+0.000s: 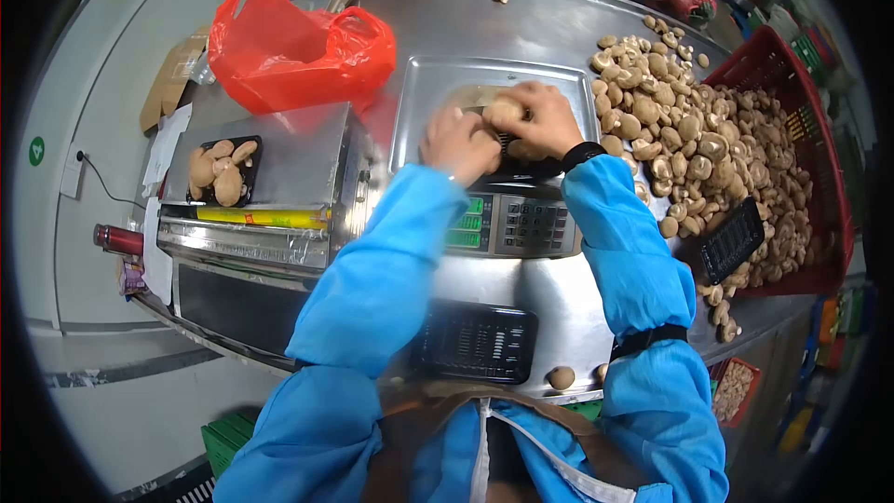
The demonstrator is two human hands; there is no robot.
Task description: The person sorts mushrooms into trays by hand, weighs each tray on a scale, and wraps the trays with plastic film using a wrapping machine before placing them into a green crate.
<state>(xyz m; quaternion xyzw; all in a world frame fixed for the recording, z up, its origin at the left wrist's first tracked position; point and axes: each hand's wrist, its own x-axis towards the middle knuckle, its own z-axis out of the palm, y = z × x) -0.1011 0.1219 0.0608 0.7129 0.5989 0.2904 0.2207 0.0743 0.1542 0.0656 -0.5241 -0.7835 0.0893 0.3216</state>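
Observation:
Both hands work over a black plastic tray (533, 169) on the steel pan of a weighing scale (419, 84). My right hand (551, 119) is closed on a shiitake mushroom (504, 113), its pale brown cap showing between the fingers. Blurred by motion, my left hand (458, 144) is curled at the tray's left side; what lies within its fingers is hidden. The hands cover most of the tray and its contents. Green digits glow on the scale's display (468, 222), beside its keypad (535, 222).
Loose shiitake (689, 135) spill from a red crate (808, 93) at right, with a black tray (733, 240) on them. Another black tray (475, 343) lies nearest me. At left, a filled tray (223, 172) rests on a metal wrapping machine (298, 144), near a red plastic bag (303, 56).

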